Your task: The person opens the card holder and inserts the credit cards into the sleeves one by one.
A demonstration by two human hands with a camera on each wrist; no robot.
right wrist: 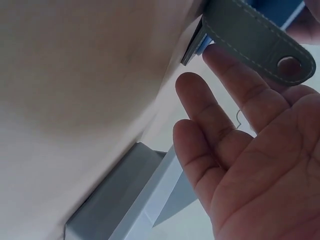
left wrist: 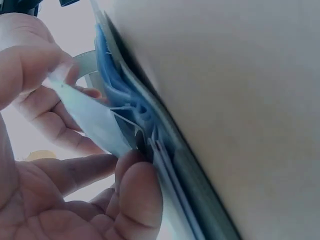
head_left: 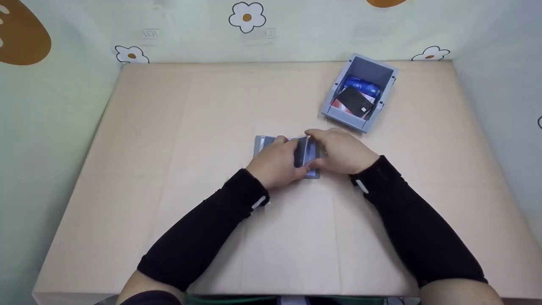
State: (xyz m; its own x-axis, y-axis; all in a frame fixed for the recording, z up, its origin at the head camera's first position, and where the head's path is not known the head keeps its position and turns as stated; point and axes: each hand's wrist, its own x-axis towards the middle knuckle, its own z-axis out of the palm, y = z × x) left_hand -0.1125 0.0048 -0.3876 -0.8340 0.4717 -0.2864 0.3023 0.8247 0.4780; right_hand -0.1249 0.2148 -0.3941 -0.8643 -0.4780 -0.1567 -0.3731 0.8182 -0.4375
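A grey card holder (head_left: 258, 145) with a stitched strap (right wrist: 260, 42) lies spread on the table, its clear plastic sleeves (left wrist: 95, 117) fanned up. My left hand (head_left: 277, 163) grips the holder's pages from the left, thumb at their near edge and fingers at the far edge. From the right, my right hand (head_left: 345, 150) pinches a raised clear sleeve between thumb and forefinger. Its other fingers (right wrist: 202, 102) stay loosely bent beside the strap. Between the two hands a dark panel (head_left: 300, 152) shows among the sleeves; my fingers hide part of it.
Behind my right hand stands a grey plastic bin (head_left: 345, 120) holding a black card (head_left: 355, 101), a blue card (head_left: 362, 86) and a red-and-white one beneath. The table (head_left: 203, 118) backs onto a hanging sheet (head_left: 296, 38) with flower prints.
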